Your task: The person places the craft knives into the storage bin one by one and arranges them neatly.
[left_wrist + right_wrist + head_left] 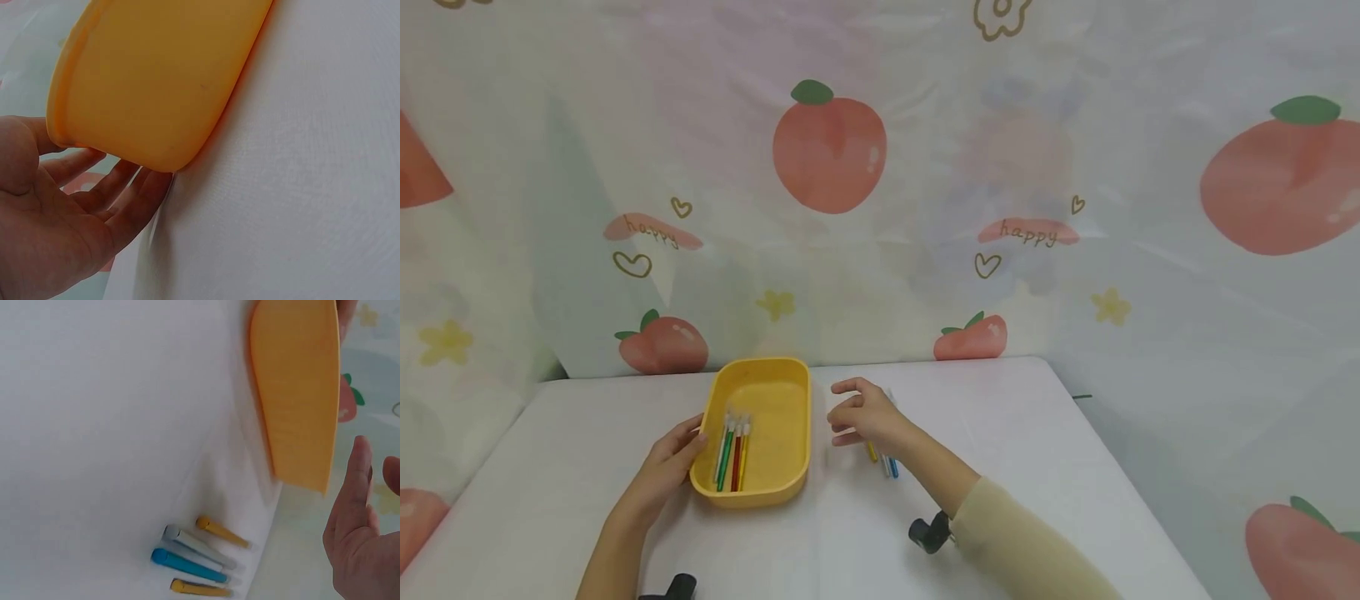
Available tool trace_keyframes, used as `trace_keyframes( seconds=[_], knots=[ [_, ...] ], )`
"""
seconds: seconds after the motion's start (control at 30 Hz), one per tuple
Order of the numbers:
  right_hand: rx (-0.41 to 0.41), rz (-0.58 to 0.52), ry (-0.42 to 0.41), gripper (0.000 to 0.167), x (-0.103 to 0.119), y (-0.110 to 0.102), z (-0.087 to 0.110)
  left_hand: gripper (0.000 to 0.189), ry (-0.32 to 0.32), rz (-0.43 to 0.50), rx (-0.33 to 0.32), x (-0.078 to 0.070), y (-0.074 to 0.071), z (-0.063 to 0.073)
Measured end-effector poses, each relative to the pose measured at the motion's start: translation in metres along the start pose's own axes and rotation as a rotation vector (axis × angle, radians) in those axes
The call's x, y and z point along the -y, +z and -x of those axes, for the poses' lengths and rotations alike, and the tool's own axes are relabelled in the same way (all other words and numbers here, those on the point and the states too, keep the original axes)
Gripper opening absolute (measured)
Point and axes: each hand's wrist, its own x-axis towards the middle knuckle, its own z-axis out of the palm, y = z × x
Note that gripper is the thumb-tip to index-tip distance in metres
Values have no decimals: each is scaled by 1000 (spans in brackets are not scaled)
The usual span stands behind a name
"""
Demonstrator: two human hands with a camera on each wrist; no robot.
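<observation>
A yellow plastic tray [778, 450] rests on the table, left of centre. My left hand [658, 475] holds its left side, thumb at the rim and fingers against the outer wall. Inside the tray, several slim pens [737, 454] with green, red and yellow barrels lie side by side along the left. Between the tray and the loose pens, my right hand [868, 414] hovers with relaxed, slightly bent fingers and nothing in them. Partly hidden beneath it are more pens; the right wrist view shows a blue pen [190, 565], a grey pen [203, 547] and two yellow ones.
A white cloth [1000, 433] covers the table. Behind it hangs a sheet [895, 275] printed with peaches and hearts. Black wrist-camera mounts [931, 532] show below the forearms.
</observation>
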Motion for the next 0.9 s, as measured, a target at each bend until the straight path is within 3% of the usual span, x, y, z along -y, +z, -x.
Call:
trace_keyframes(
  seconds=[0.3, 0.67, 0.9],
  knots=[
    [-22, -12, -2, 50, -17, -37, 9, 64, 8, 5, 4, 0, 1, -1],
    [-180, 81, 47, 50, -35, -68, 10, 62, 12, 1, 1, -1, 1, 1],
    [-232, 137, 88, 50, -43, -80, 8, 63, 14, -7, 4, -2, 0, 0]
  ],
)
